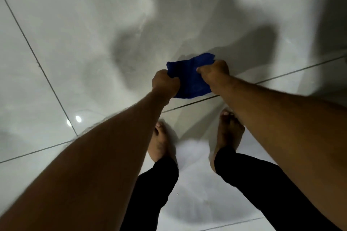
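Observation:
A dark blue cloth [189, 78] is stretched between my two hands above a glossy pale tiled floor [75, 43]. My left hand [165, 83] grips its left edge in a closed fist. My right hand [216, 70] holds the upper right part with curled fingers. Both arms reach forward and down from the bottom of the view. The cloth's lower right part is hidden behind my right forearm.
My two bare feet [159, 140] [229, 127] stand on the tiles below the cloth, with black trouser legs [155, 193] above them. Dark grout lines cross the floor. Shadows of my arms and body fall across the tiles ahead.

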